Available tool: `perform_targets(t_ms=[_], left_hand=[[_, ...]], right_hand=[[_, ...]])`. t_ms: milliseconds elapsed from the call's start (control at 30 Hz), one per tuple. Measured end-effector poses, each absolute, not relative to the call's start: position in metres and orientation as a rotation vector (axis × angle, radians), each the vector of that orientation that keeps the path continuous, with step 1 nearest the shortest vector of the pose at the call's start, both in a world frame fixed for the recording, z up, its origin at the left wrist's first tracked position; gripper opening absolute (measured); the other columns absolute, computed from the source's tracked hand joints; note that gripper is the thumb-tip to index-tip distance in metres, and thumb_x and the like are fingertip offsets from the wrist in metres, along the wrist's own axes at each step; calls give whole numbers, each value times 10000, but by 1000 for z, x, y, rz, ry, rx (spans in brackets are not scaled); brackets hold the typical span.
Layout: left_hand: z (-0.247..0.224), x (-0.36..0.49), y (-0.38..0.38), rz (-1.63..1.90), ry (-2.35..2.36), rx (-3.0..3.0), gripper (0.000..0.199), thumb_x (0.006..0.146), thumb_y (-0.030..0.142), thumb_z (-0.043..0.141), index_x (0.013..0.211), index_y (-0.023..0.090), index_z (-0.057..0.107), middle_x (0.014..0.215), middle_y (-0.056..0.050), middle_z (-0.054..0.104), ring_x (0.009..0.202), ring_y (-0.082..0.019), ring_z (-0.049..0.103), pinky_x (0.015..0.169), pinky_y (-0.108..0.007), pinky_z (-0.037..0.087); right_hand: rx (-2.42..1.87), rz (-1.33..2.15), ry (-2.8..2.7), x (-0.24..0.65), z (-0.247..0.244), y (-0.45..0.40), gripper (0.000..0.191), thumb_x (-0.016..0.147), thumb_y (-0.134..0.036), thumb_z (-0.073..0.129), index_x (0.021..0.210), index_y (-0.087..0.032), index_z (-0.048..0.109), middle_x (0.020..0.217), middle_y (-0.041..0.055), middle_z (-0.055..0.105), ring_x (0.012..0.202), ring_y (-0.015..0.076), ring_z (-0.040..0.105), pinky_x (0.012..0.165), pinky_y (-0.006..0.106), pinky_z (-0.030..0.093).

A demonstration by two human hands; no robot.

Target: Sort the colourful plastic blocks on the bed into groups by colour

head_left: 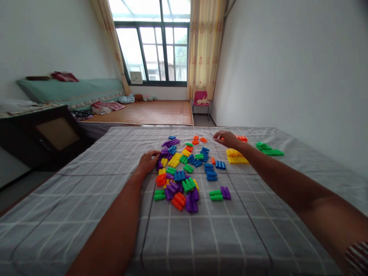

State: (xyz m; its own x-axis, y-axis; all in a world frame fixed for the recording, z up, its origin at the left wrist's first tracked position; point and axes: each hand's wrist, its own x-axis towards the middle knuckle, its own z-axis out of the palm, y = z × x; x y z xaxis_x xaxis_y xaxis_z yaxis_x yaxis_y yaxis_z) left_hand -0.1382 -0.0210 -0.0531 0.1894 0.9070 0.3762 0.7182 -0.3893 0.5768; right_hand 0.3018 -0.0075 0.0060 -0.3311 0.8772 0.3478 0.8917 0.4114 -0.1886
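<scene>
A heap of plastic building blocks (179, 176), shaped like joined tubes in purple, green, blue, yellow and orange, is spread over the checked cloth. My left hand (148, 161) rests at the heap's left edge, fingers stretched toward the purple blocks (164, 152) and touching them. Farther back on the right, my right hand (225, 138) hovers low over the cloth, fingers loosely bent and apart, with nothing visible in them. Behind its wrist lie orange blocks (242, 138). Stacked yellow blocks (236, 157) are partly hidden by my right forearm.
Green blocks (268, 149) lie at the far right of the cloth-covered table (115, 214). A few green and purple blocks (220, 193) sit apart near the front. Beyond the table are a mat-covered bed (161, 111), a pink chair (200, 97) and a dark cabinet (54, 134).
</scene>
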Motion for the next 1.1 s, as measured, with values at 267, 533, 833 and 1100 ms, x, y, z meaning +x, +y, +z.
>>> perform_targets(t_ms=[267, 533, 833, 1100], left_hand=[[-52, -138, -25, 1005, 1533, 2184, 311, 791, 266, 513, 981, 171, 740, 1023, -73, 737, 979, -216, 663, 911, -333, 502], [-53, -139, -22, 1007, 1524, 2162, 292, 790, 294, 519, 957, 204, 742, 1008, -50, 745, 992, -216, 662, 938, -345, 495], [-51, -140, -22, 996, 1537, 2188, 317, 778, 350, 516, 954, 219, 744, 1026, -48, 745, 999, -222, 657, 930, -340, 495], [-49, -140, -22, 967, 1589, 2186, 322, 759, 379, 524, 936, 227, 745, 1025, -42, 747, 1003, -235, 658, 938, -337, 493]], right_hand=[[-1576, 30, -2554, 156, -15, 18, 213, 817, -280, 648, 999, -199, 725, 1020, 68, 735, 913, 208, 664, 743, 240, 466], [-1657, 106, -2493, 156, -13, 24, 323, 745, -262, 720, 1059, -199, 677, 1053, 52, 733, 945, 207, 670, 740, 230, 485], [-1897, 35, -2148, 336, 24, 10, 321, 757, -313, 684, 1054, -192, 684, 1041, 48, 730, 875, 174, 680, 711, 222, 493], [-2215, -54, -2090, 415, -6, -10, 343, 656, -322, 760, 987, -233, 739, 946, 21, 751, 861, 201, 674, 704, 234, 470]])
